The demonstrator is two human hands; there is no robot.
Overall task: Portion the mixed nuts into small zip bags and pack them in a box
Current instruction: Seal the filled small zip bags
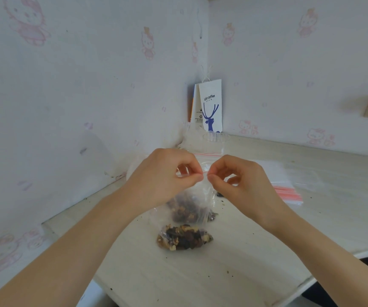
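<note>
A paper coffee bag [210, 105] leans in the corner.

Your left hand [167, 173] and right hand [240, 180] meet over the table [234, 273], pinching the top of an upright zip bag [191, 207] that blocks the way straight ahead. A filled bag [184, 237] lies just nearer you. A stack of empty bags [287, 192] takes the right middle, with bare tabletop on its near side. The wall [67, 107] runs close along your left forearm. A paper bag [210, 105] and clear cup [214, 136] fill the far corner.
</note>
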